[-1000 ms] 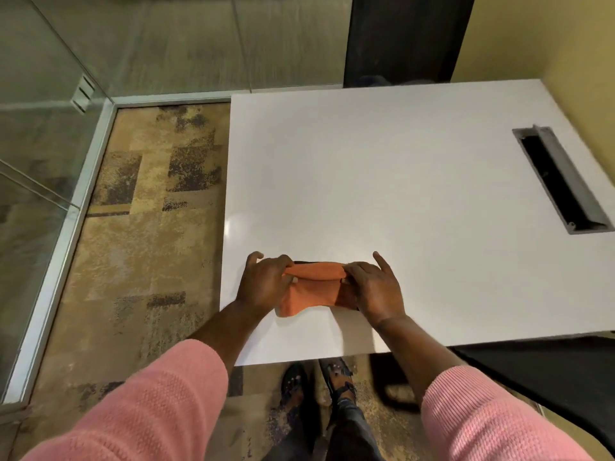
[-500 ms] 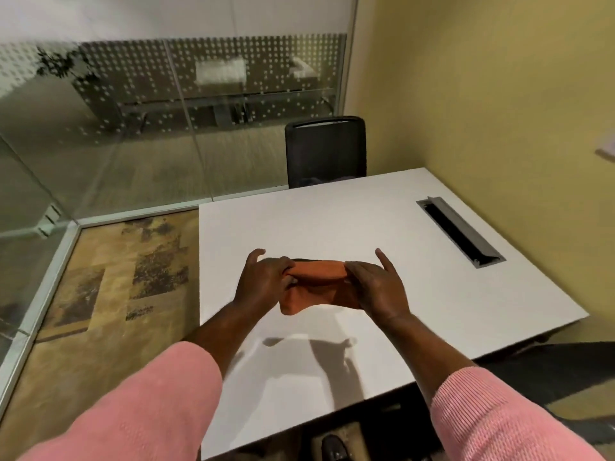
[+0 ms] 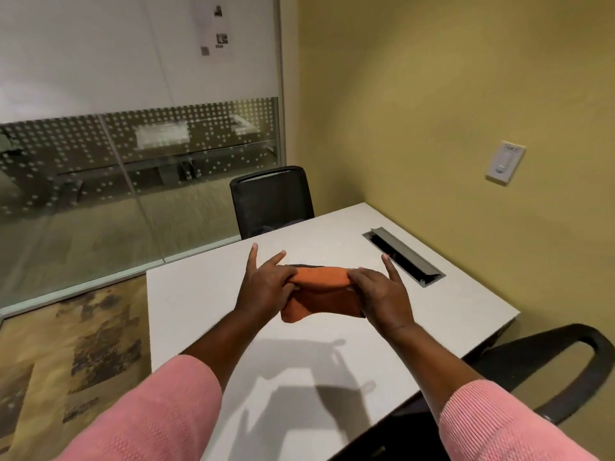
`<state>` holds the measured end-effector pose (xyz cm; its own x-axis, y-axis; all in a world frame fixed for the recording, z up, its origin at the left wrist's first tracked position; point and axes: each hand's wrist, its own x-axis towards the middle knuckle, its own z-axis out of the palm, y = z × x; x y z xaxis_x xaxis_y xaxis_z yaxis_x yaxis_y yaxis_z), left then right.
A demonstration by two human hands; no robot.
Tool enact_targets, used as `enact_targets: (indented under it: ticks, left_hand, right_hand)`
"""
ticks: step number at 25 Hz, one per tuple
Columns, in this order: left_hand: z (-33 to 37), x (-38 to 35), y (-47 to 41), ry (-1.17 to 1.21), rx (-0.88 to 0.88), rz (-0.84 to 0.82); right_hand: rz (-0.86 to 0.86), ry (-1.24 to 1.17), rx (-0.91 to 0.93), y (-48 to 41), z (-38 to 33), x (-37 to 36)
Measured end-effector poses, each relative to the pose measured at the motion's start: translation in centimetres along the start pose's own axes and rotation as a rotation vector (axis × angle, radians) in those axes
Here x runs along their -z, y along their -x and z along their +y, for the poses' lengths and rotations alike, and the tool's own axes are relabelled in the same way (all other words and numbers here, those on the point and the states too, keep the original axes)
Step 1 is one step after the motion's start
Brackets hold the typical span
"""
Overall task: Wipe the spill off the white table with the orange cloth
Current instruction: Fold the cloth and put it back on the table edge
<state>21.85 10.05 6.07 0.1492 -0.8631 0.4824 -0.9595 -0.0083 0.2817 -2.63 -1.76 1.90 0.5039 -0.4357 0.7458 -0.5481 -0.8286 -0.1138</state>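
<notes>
I held the orange cloth (image 3: 321, 292) folded between both hands, up in the air above the white table (image 3: 199, 311); its shadow and the shadows of my arms lay on the tabletop nearer to me. My left hand (image 3: 266, 289) pinched the cloth's left end, thumb and inner fingers closed on the fold, while two fingers (image 3: 253, 259) stuck out straight and free. My right hand (image 3: 382, 294) gripped the right end the same way (one finger pointing up, away from the cloth). The top edge of the cloth was rolled over between my hands and the rest hung down below it, with a dark layer just showing behind that edge. I could make out no spill on the part of the table in view. A cable slot (image 3: 402, 256) was set into the tabletop towards the yellow wall (image 3: 432, 111), a black chair (image 3: 271, 199) stood at the far end, and another black chair (image 3: 549, 367) sat at my right. My pink sleeves (image 3: 159, 417) filled the near corners.
</notes>
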Motion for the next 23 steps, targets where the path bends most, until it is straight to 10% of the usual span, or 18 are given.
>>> enact_targets:
  ticks: [23]
  left_hand:
    - [15.0,-19.2,-16.6,0.130,-0.257,-0.152]
  right_hand:
    - [-0.009,0.232,-0.288,5.6,23.3,4.5]
